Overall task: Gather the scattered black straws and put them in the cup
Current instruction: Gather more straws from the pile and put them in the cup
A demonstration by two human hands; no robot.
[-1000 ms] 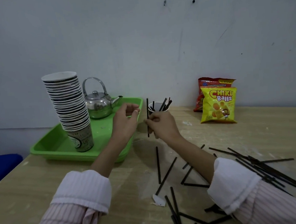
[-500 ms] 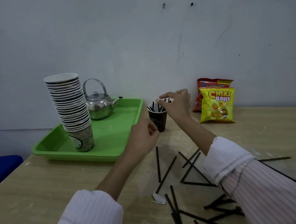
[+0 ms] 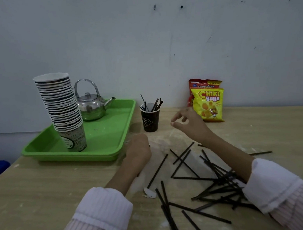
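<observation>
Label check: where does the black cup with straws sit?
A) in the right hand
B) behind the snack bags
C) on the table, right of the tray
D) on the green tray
C: the cup stands on the table, just past the tray on its right side.

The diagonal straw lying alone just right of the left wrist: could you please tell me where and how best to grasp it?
Pinch the straw near its middle, from straight above, with fingertips across its width. It lies flat on the table, thin and clear of the others.
</observation>
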